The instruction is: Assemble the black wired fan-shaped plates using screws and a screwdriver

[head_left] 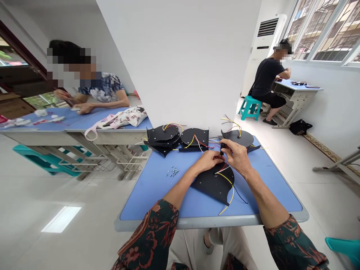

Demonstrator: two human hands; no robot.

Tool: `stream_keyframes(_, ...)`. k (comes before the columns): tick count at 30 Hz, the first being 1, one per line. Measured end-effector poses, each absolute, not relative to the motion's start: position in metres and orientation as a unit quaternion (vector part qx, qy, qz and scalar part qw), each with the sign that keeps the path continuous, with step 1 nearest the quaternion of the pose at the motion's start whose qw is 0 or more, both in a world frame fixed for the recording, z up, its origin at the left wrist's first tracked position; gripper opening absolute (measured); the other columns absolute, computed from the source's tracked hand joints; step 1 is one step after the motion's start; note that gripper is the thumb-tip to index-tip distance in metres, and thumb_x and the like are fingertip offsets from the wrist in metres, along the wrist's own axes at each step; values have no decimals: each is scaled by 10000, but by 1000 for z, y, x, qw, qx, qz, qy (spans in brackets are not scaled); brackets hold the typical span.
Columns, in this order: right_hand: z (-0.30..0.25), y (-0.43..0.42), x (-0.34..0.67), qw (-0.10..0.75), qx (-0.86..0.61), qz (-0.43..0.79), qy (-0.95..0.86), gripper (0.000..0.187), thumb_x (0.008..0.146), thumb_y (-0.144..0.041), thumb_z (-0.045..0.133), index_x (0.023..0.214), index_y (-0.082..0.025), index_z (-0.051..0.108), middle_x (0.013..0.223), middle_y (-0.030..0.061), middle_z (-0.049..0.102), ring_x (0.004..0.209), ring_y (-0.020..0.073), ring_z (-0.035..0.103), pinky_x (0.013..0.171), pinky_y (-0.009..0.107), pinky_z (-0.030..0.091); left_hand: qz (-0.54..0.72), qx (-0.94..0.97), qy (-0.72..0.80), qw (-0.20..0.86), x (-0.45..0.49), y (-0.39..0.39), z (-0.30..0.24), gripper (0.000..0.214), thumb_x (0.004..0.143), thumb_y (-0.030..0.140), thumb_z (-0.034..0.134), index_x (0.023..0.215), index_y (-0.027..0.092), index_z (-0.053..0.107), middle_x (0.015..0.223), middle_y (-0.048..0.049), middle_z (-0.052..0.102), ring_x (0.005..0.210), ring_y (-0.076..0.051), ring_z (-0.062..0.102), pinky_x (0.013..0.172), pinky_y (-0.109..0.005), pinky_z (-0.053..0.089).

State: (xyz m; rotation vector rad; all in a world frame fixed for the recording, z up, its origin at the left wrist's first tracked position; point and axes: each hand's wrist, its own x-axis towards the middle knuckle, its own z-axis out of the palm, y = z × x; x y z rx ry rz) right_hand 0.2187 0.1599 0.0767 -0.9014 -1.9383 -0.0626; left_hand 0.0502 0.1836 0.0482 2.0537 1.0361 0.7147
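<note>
Above the flat black plate (215, 185), right fingers (228, 147) clench a light, stiff black connector (222, 148); left fingers (217, 157) pinch its limp thin wires (222, 168).

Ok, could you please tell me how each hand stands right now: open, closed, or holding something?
Left hand: closed, at the coloured wires; whether it grips them is hard to tell.
Right hand: closed, holding a small black part.

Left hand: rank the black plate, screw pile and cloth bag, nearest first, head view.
From the left hand:
1. Black plate: just below it, on the blue table.
2. Screw pile: to its left, same table.
3. Cloth bag: farther left, on the neighbouring desk.
</note>
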Motion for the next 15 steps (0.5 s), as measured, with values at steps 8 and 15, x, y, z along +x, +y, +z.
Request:
stream_keyframes(8, 79, 153, 213, 473, -402, -23, -784, 190, 970, -290, 589, 1107, -227, 705, 948, 72, 747, 715, 189, 657, 687, 307, 549, 327, 780, 429, 318, 58, 175, 50, 136, 877, 218, 662, 928, 127, 750, 805, -26, 733, 764, -186, 632, 749, -274, 490)
stream_keyframes(15, 80, 156, 207, 521, -419, 12, -744, 191, 925, -239, 611, 1047, -251, 757, 753, 19, 660, 667, 178, 611, 686, 294, 543, 351, 779, 399, 333, 58, 176, 44, 154, 872, 190, 630, 979, 157, 736, 839, -20, 744, 832, -195, 655, 816, -283, 512)
